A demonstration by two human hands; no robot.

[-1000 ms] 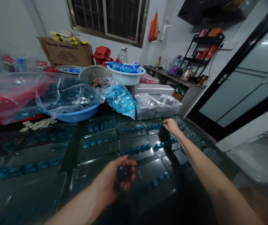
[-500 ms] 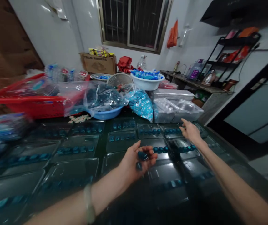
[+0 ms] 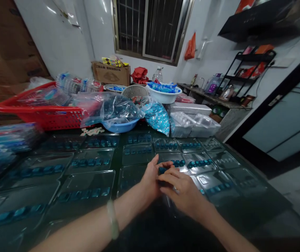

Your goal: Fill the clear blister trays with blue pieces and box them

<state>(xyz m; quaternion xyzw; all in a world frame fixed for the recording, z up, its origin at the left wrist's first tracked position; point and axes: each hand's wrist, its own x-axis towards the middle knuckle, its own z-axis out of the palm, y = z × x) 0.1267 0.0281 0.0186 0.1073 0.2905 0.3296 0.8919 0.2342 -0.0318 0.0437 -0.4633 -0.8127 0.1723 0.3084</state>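
Note:
My left hand is cupped palm-up over the dark table, holding small blue pieces. Over that palm reaches my right hand, its fingertips pinching at the blue pieces. Both hands hover above clear plastic blister trays laid out in rows, each with a line of blue pieces in its pockets. A pale bracelet is on my left wrist.
At the table's back stand a red basket, a blue basin under a clear bag, a bag of blue pieces, stacked clear trays and a white bowl. Packaged goods lie far left. A glass door is at right.
My right hand has drawn back from the far-right trays to my left palm. My left hand stayed cupped around the blue pieces. The view swung left.

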